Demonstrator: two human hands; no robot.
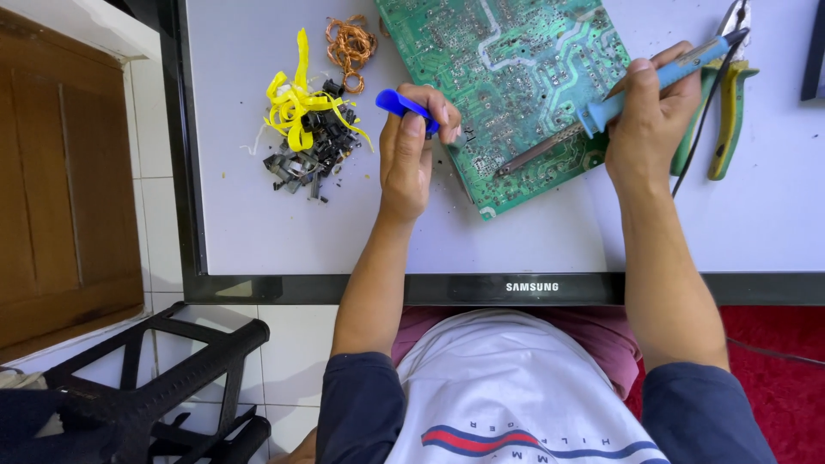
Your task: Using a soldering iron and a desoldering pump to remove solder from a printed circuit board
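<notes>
From the head camera, looking straight down, a white worktop (258,232) with a dark frame carries everything in reach. A green circuit board (507,77) lies flat near the middle of the far edge, copper-trace side up, one corner pointing toward the near edge.

The left hand (411,146) is closed around a small blue tool (402,105), pinching it between thumb and fingers; the hand rests at the left edge of the circuit board, and the tool's blue end sticks out to the left. Whether the tool's tip touches the board cannot be told, since the fingers cover it.

The right hand (649,116) is wrapped shut around the blue handle of a soldering iron (601,107), held like a pen. The iron's metal shaft slants down to the left across the board, with its tip on or just above the board's near part. A dark cord (700,129) runs from the handle's far end past the wrist.

Just beside the right hand, toward the right edge, lie pliers (730,120) with green and yellow grips.

To the left of the left hand sits a heap of small dark scrap pieces (314,155) with yellow tape strips (296,103) tangled on top, and a coil of copper wire (348,47) lies just beyond it near the far edge.
</notes>
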